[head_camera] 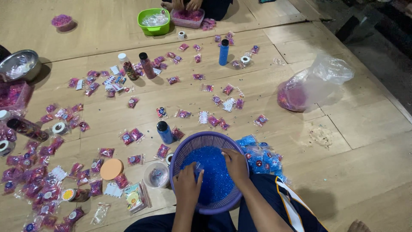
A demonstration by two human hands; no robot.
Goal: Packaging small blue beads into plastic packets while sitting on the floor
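In the purple basket (180, 148) at my knees lay blue beads (214, 172); my left hand (187, 185) pinched a small clear packet (198, 166) above them, while my right hand (235, 165) rested half-curled on the beads, holding nothing I could make out. Pink-filled packets (38, 176) and a bulging plastic bag (309, 86) littered the wooden floor (365, 129).

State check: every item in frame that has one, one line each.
purple basket: upright, holds blue beads
left hand: in the basket, on the beads
right hand: in the basket, on the beads
blue bottle: upright, capped
green bowl: upright, something pale inside
clear bag: lying, open-topped, pink contents
steel bowl: upright
round tub: open, orange lid beside it
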